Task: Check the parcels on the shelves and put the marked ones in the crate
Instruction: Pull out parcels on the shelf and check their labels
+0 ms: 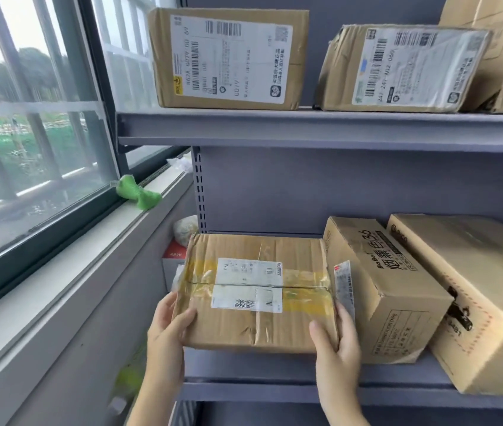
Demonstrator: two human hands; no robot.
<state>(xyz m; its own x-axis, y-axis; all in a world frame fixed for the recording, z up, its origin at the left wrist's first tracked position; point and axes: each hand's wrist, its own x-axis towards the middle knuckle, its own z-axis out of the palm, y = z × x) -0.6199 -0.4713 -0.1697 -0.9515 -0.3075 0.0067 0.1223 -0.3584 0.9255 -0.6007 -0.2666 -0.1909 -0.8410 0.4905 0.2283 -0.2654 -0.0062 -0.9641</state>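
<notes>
Parcel: a taped cardboard box at 6 o'clock, on the lower shelf, touching the box at its 3 o'clock.
Left hand: grips the parcel's near left corner, thumb on top.
Right hand: grips its near right corner, fingers down the side.
Upper shelf: two labelled boxes at 12 o'clock.

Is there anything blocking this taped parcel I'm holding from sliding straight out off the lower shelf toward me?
Nothing visible blocks it. The left hand and right hand grip the taped parcel at its front corners. A printed carton sits close against its right side, not in front. No crate is in view.
</notes>
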